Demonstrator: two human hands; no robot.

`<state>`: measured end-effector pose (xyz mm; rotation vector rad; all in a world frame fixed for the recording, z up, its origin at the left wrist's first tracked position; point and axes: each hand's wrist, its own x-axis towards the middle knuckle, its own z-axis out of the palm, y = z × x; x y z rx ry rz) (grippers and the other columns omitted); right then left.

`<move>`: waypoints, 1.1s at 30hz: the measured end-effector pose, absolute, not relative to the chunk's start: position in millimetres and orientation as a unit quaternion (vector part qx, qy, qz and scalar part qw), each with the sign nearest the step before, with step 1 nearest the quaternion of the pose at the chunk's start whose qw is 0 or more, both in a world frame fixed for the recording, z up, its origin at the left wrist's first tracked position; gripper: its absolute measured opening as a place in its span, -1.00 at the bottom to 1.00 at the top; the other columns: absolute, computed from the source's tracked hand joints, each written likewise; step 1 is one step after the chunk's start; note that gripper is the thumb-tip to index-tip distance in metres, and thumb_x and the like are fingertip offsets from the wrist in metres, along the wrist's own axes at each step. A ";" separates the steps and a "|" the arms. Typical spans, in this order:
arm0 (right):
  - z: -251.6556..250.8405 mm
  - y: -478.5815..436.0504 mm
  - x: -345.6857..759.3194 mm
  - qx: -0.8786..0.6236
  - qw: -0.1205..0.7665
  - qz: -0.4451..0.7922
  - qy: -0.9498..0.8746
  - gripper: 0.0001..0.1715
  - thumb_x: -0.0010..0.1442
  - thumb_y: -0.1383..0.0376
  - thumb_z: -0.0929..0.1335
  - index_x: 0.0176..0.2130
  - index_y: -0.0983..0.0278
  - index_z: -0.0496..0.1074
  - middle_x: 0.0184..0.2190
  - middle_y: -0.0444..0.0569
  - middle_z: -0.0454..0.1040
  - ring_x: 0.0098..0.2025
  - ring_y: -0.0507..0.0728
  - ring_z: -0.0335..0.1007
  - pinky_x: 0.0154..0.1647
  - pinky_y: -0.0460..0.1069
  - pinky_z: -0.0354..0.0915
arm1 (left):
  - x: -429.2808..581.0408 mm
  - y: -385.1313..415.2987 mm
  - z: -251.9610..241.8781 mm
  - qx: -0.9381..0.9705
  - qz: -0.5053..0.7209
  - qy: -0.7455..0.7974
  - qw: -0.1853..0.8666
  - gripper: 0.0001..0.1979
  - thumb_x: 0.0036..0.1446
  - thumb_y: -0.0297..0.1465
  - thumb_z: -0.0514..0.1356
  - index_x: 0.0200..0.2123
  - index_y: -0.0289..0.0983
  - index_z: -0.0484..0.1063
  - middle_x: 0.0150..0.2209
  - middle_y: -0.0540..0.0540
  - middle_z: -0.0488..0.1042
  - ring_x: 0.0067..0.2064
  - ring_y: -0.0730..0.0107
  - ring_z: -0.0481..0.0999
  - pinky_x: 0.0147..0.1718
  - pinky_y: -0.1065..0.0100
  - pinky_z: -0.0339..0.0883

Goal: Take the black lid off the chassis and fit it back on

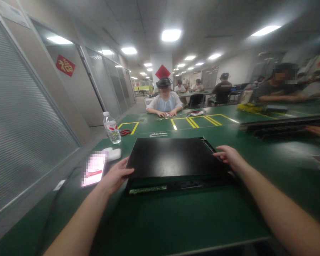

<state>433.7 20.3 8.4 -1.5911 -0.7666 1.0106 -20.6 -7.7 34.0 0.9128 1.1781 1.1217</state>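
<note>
Black panel (170,156) here, left hand (117,176) pinching one edge, right hand (230,156) curled at the opposite edge, its grip unclear! A bottle (112,128) stands beyond the left hand.

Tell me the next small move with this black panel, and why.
I'd perhaps curl your right hand around the right edge of the black panel: one finger is extended there, whereas your left hand has its thumb over the left edge.
</note>
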 end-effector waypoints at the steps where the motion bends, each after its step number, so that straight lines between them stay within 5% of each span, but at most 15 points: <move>1: 8.7 20.5 433.8 -0.664 0.524 0.427 -0.321 -0.81 0.15 0.31 0.33 -0.18 0.29 0.35 -0.53 0.04 0.54 -0.67 -0.05 0.07 -0.75 -0.20 -0.04 | -21.7 -7.2 34.3 0.394 0.485 0.508 0.593 -0.27 -0.24 -0.70 0.35 0.10 -0.28 0.43 -0.11 -0.16 0.64 -0.17 0.21 0.66 -0.32 0.40 0.53; 15: 0.6 23.8 448.8 -0.714 0.484 0.351 -0.365 -0.84 0.11 0.26 0.31 -0.28 0.29 0.38 -0.51 0.05 0.52 -0.65 -0.03 0.06 -0.66 -0.14 -0.05 | -6.5 -7.3 22.5 0.394 0.448 0.531 0.601 -0.21 -0.21 -0.67 0.39 0.18 -0.31 0.37 -0.01 -0.26 0.62 -0.05 0.11 0.64 -0.12 0.28 0.52; 24: -4.1 22.0 446.2 -0.772 0.371 0.205 -0.474 -0.71 0.13 0.15 0.30 -0.29 0.26 0.51 -0.34 0.04 0.60 -0.37 0.12 0.44 -0.41 -0.05 0.20 | -6.9 -2.4 15.8 0.384 0.441 0.536 0.609 -0.28 -0.13 -0.71 0.35 0.16 -0.33 0.36 0.00 -0.26 0.61 0.01 0.12 0.62 -0.04 0.27 0.50; 33: 3.1 18.4 439.2 -0.794 0.299 0.137 -0.511 -0.69 0.15 0.17 0.29 -0.25 0.23 0.56 -0.26 0.04 0.61 -0.24 0.21 0.48 -0.32 -0.01 0.25 | -8.4 0.9 10.3 0.381 0.446 0.537 0.607 -0.20 -0.27 -0.67 0.44 0.12 -0.35 0.35 0.03 -0.30 0.59 0.12 0.05 0.54 0.07 0.20 0.43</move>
